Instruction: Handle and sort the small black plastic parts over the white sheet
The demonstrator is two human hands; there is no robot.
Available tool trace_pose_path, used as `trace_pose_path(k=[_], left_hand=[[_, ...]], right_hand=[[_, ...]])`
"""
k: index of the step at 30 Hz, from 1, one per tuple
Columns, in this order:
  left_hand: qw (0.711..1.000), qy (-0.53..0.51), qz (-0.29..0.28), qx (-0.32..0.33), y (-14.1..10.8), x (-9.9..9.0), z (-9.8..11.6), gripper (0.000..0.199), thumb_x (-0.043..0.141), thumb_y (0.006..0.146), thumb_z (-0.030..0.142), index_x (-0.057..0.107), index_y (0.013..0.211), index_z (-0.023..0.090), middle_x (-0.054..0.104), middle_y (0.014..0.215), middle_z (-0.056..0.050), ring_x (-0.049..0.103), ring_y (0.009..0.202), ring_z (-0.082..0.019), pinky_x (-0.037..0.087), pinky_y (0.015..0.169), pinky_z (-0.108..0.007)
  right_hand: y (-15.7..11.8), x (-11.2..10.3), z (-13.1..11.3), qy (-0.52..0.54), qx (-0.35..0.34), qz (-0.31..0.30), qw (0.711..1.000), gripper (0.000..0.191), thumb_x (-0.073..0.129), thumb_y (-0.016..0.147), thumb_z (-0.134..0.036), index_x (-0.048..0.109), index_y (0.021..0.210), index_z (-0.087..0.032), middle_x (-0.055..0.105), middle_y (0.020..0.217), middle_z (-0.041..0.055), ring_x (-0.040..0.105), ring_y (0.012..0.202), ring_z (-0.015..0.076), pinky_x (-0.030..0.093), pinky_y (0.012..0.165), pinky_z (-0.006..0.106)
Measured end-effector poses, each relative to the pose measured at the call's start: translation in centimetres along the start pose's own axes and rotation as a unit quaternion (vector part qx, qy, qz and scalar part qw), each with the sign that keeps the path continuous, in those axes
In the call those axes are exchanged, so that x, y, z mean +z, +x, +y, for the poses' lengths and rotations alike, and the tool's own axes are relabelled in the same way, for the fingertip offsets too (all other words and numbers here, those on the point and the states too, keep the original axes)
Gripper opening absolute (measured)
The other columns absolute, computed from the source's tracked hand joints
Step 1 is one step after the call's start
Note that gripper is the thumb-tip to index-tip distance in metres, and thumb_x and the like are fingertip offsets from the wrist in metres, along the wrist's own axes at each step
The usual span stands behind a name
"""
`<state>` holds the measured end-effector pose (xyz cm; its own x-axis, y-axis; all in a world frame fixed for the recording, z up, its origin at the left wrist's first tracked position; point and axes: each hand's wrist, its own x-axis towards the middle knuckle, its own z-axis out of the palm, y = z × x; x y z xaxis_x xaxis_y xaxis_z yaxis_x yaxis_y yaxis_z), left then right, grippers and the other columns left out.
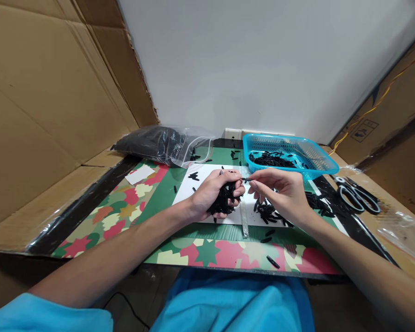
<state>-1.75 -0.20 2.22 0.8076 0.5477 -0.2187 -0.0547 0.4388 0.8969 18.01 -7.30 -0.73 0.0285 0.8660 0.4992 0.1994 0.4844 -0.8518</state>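
Note:
My left hand point(216, 193) is curled round a bunch of small black strips point(224, 200), thumb on top. Close by, my right hand point(280, 186) pinches one thin black piece point(246, 179) between thumb and forefinger; its other end reaches the left thumb and forefinger. Exactly what kind of part these are is too small to tell. Under the hands lies a white sheet point(183, 196) with loose black pieces point(266, 212) on it. Between the hands a narrow pale strip point(244, 219) rests on the sheet.
A blue plastic basket point(327, 163) holding black pieces stands at the back right. Scissors point(354, 196) lie right of it. A zip bag point(152, 143) of dark material sits back left. Cardboard walls point(48, 83) flank the patterned table mat point(207, 253); more pieces are scattered there.

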Motion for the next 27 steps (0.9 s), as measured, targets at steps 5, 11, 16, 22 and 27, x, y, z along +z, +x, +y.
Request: trace_pose_path(k=[5,11,16,22,27], left_hand=[[1.000,0.009,0.004,-0.002,-0.02,0.11,0.11,0.034,0.074,0.088,0.045,0.051,0.080,0.020,0.047,0.073,0.005,0.042,0.048,-0.007,0.031,0.028,-0.014],[0.999,0.026,0.020,0.004,0.03,0.31,0.20,0.039,0.080,0.083,0.046,0.050,0.081,0.021,0.048,0.072,0.006,0.041,0.047,-0.006,0.031,0.027,-0.013],[0.999,0.029,0.017,0.007,0.10,0.15,0.08,0.038,0.079,0.085,0.046,0.049,0.081,0.021,0.048,0.072,0.006,0.041,0.047,-0.006,0.031,0.027,-0.013],[0.999,0.029,0.015,0.005,0.09,0.18,-0.02,0.038,0.078,0.086,0.046,0.049,0.081,0.021,0.048,0.072,0.006,0.041,0.047,-0.006,0.031,0.027,-0.013],[0.999,0.029,0.020,0.002,0.02,0.32,0.08,0.039,0.078,0.085,0.047,0.049,0.081,0.021,0.048,0.072,0.006,0.041,0.046,-0.006,0.030,0.027,-0.013]], right_hand=[[0.06,-0.12,0.21,-0.013,-0.012,0.001,1.000,0.011,0.079,0.095,-0.032,0.080,0.097,-0.021,0.078,0.075,0.0021,0.074,0.062,0.0155,0.062,0.052,0.025],[0.07,-0.17,0.18,-0.018,-0.018,0.005,1.000,0.018,0.082,0.092,-0.039,0.081,0.099,-0.022,0.079,0.076,0.0028,0.075,0.061,0.0167,0.062,0.051,0.027],[0.00,-0.35,0.26,-0.031,-0.030,0.003,0.999,0.015,0.081,0.092,-0.035,0.081,0.099,-0.022,0.078,0.076,0.0024,0.076,0.063,0.0173,0.063,0.055,0.028],[0.00,-0.37,0.28,-0.038,-0.030,0.002,0.999,0.011,0.079,0.092,-0.029,0.080,0.099,-0.021,0.078,0.074,0.0021,0.075,0.061,0.0174,0.061,0.054,0.029],[0.15,-0.76,0.36,-0.069,-0.047,0.018,0.996,0.010,0.080,0.090,-0.027,0.081,0.099,-0.022,0.079,0.074,0.0019,0.075,0.061,0.0174,0.060,0.055,0.028]])
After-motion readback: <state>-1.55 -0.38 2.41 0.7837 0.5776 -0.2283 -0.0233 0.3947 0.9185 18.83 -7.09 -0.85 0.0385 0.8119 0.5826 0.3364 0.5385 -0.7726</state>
